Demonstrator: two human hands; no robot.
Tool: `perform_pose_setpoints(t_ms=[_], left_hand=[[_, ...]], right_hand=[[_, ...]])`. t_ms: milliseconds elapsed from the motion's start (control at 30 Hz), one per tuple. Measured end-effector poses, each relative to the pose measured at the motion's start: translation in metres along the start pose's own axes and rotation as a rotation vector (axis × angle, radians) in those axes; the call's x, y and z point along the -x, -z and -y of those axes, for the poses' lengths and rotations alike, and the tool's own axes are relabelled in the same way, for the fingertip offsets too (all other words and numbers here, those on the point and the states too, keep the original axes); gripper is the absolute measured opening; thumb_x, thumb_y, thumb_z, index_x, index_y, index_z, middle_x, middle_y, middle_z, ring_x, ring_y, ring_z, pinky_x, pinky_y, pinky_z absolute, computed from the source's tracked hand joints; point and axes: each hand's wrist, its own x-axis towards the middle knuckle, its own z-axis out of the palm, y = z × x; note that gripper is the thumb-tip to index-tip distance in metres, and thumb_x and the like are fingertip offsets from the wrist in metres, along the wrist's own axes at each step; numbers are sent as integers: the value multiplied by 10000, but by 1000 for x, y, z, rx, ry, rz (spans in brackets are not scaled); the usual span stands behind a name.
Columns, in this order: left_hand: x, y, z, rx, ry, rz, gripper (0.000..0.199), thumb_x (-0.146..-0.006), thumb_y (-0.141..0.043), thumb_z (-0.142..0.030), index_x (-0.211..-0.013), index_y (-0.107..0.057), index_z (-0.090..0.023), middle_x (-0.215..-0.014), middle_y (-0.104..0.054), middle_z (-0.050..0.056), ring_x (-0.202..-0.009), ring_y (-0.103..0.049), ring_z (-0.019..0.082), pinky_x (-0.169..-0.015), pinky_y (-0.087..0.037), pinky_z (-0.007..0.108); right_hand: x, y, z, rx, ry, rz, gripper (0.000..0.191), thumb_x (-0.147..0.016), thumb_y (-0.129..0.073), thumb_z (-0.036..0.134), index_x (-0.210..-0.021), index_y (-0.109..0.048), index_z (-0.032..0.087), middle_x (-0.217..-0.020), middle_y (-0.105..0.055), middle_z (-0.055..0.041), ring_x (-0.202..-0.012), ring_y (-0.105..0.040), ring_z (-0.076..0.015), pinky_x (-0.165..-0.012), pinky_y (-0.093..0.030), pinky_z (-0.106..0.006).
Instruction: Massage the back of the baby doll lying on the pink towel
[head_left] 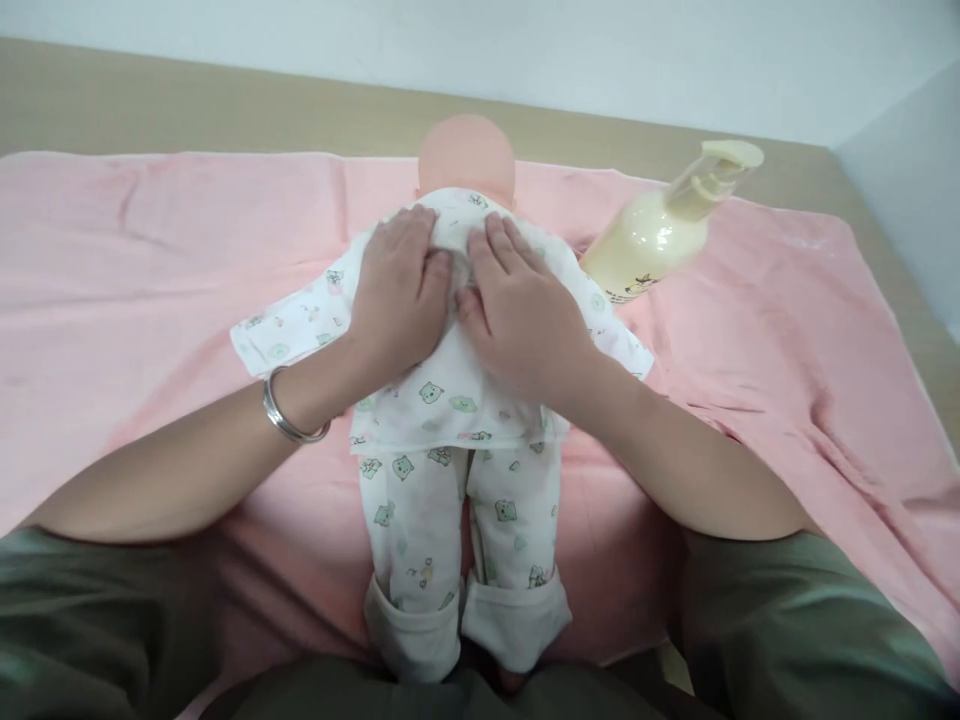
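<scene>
A baby doll [466, 155] lies face down, the back of its head away from me. It wears a white printed shirt [457, 405] and matching trousers [510, 510] with turned-up cuffs. My left hand [403, 290] rests flat on the left side of the doll's upper back, with a silver bangle [289, 410] on the wrist. On the right side of the upper back lies my right hand [525, 300], its fingers stretched out. The two thumbs are close together near the middle. Neither hand holds anything.
A pink cloth [180, 230] lies under the doll over a wooden table [225, 110]. A cream pump bottle [652, 235] stands to the right of the doll's shoulder. A pale wall [525, 45] rises behind the table.
</scene>
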Motion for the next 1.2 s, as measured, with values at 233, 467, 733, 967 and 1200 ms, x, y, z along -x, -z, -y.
perform_pose_setpoints(t_ms=[233, 467, 733, 967, 1200], left_hand=[[25, 8, -47, -94, -68, 38, 616, -1037, -365, -299, -1597, -468, -65, -1726, -457, 165, -1669, -329, 335, -1418, -237, 564], [-12, 12, -23, 17, 234, 148, 714, -923, -449, -217, -1618, -436, -53, -1764, -397, 139, -1683, -307, 266, -1442, -201, 502], [13, 8, -34, -57, 63, 49, 623, -1038, -390, -302, -1609, -436, -57, -1742, -421, 189, -1666, -329, 339, -1419, -209, 588], [18, 12, -47, -25, 39, 112, 641, -1011, -412, -263, -1625, -428, -81, -1766, -392, 153, -1696, -264, 330, -1434, -205, 535], [-13, 10, -19, 92, 285, 39, 613, -944, -446, -224, -1551, -519, -183, -1687, -530, 41, -1600, -429, 240, -1409, -298, 455]], right_hand=[[-22, 0, -17, -89, -83, 67, 691, -1119, -355, 307, -1703, -267, -52, -1820, -205, -207, -1731, -137, -329, -1450, -161, -494], [5, 0, 1, 22, -20, -22, 668, -1089, -355, 281, -1642, -386, -93, -1725, -392, -287, -1642, -351, -463, -1374, -328, -632], [-16, 0, -15, -93, -94, 49, 715, -1089, -355, 327, -1699, -294, -41, -1800, -251, -236, -1718, -176, -375, -1421, -214, -588], [-19, -1, -16, -37, -141, 53, 741, -1106, -372, 367, -1699, -267, -64, -1796, -238, -263, -1714, -183, -393, -1422, -195, -575], [13, 3, 8, 99, -33, -32, 652, -1108, -351, 295, -1627, -416, -95, -1693, -432, -308, -1624, -405, -427, -1362, -353, -589]])
